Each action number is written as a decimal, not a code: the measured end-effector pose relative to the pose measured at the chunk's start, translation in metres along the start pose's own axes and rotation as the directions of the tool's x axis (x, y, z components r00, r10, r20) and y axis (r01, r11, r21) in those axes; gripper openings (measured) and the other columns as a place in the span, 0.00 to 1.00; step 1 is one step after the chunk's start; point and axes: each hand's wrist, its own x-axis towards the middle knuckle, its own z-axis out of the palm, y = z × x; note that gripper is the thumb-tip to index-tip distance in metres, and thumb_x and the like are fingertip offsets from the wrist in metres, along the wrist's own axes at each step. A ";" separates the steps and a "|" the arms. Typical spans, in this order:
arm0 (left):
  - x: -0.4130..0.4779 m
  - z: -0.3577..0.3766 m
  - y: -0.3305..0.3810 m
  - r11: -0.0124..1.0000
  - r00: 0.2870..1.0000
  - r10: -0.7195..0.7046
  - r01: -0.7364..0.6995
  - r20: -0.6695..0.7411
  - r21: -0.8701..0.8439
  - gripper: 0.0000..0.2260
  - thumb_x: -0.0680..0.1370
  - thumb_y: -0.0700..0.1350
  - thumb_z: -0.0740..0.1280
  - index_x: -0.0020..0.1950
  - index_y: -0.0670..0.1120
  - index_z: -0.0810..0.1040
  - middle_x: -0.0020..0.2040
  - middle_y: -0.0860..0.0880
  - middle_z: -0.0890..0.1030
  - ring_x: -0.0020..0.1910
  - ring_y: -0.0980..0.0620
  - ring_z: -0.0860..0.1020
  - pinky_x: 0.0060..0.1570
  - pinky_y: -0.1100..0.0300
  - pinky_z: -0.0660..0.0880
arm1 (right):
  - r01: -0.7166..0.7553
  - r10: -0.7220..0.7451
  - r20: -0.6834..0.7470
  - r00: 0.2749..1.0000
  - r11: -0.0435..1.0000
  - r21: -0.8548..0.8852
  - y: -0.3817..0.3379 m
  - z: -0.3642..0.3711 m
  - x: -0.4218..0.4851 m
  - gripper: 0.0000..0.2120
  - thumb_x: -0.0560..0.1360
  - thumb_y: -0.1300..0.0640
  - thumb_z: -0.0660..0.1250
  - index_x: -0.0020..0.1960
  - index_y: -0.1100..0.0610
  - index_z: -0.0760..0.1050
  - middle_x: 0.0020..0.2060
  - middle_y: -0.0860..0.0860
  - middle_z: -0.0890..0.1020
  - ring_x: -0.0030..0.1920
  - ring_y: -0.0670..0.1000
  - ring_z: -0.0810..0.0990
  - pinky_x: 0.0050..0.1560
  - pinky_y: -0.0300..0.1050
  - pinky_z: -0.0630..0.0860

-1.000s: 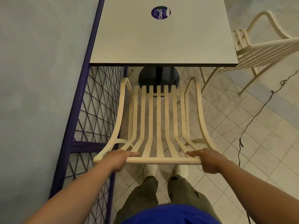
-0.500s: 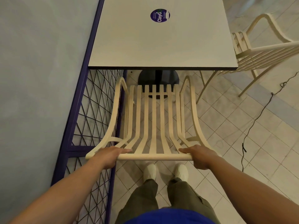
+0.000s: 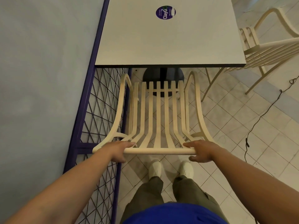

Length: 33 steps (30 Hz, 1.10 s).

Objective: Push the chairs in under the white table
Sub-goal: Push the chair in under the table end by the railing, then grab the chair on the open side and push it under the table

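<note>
On tiled floor (image 3: 242, 126), white table (image 3: 169, 38).

A round purple sticker (image 3: 165, 12) lay on the white table (image 3: 169, 39), near its far edge. Its large white letters read "ClayG", perhaps followed by an "o". The smaller print beside them was too fine to read.

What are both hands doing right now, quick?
Left hand: closed on the top rail of the chair.
Right hand: closed on the same rail, at its right end.
</note>
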 end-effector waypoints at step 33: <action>0.097 -0.050 0.487 0.983 0.983 0.112 -0.131 -0.144 -0.130 0.29 0.79 0.61 0.65 0.78 0.53 0.65 0.78 0.47 0.66 0.75 0.45 0.66 0.73 0.49 0.64 | -0.027 0.052 -0.093 0.994 0.968 0.251 0.350 -0.071 -0.124 0.35 0.79 0.34 0.56 0.79 0.52 0.58 0.77 0.51 0.64 0.76 0.55 0.62 0.75 0.54 0.61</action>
